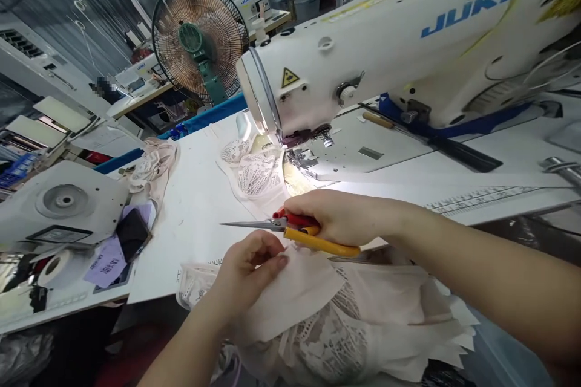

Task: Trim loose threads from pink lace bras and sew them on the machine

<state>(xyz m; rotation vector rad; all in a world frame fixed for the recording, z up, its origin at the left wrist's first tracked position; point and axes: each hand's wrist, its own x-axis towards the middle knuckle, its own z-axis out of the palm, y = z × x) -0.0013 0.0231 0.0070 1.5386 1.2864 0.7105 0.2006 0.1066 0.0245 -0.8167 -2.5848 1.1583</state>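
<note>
My right hand [338, 216] is closed around thread snips [290, 230] with a red and a yellow handle; the steel blades point left over the table. My left hand [252, 263] pinches the edge of a pale pink fabric piece [295, 296] just below the snips. That piece lies on a pile of pale lace and pink cloth [363, 326] at the near table edge. More white lace [256, 172] lies under the presser foot of the white sewing machine [408, 42].
A white table [195, 217] carries the machine. At the left lie a pink lace garment [152, 169], a grey metal plate [63, 202], a tape roll [59, 266], purple paper tags [109, 260] and a black phone [131, 233]. A fan [197, 39] stands behind. A ruler [490, 199] is at right.
</note>
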